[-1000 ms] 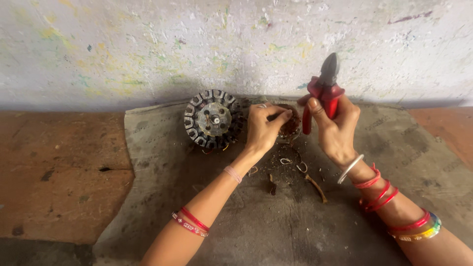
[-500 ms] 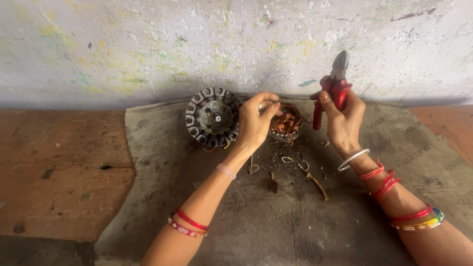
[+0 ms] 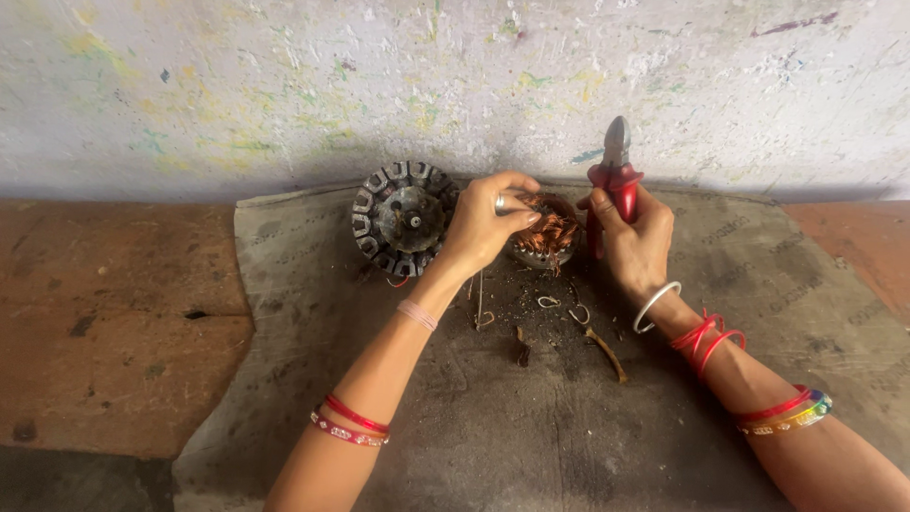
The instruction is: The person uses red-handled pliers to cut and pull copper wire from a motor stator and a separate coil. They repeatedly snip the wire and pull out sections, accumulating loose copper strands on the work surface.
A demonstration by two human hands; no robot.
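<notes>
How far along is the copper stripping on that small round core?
Done: wire scraps lie loose on the grey mat. In hand: left hand plucks copper strands on the small round core; right hand holds red-handled cutters upright. Left: much copper remains on it.

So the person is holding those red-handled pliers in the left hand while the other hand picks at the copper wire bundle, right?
Not quite. In the head view the red-handled metal pliers are in the right hand, tips pointing up. It is the left hand that picks at the tangled copper wire bundle, beside the round dark metal slotted motor core on the grey cloth mat.
</notes>
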